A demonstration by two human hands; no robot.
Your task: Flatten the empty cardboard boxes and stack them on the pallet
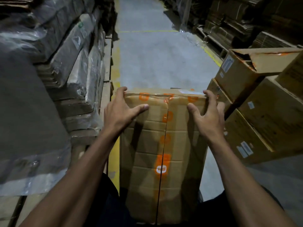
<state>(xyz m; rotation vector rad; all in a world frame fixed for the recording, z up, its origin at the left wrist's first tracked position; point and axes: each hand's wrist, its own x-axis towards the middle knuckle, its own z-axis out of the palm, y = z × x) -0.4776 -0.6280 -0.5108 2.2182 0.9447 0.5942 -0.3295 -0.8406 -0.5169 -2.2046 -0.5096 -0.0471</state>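
Note:
A tall brown cardboard box (178,145) with orange-printed tape down its centre seam stands in front of me, between my arms. My left hand (122,110) grips its far left top corner, fingers curled over the edge and thumb lying on the near face. On the opposite corner my right hand (207,114) holds the box the same way, fingers hooked over the far edge and thumb on the face. The seam between the flaps shows as a dark line and looks slit.
Stacks of flattened cardboard wrapped in plastic film (70,66) line the left side on wooden pallets (106,63). Assembled brown boxes (265,115) are piled at the right, one open on top (255,63). A grey concrete aisle (157,51) with yellow lines runs ahead.

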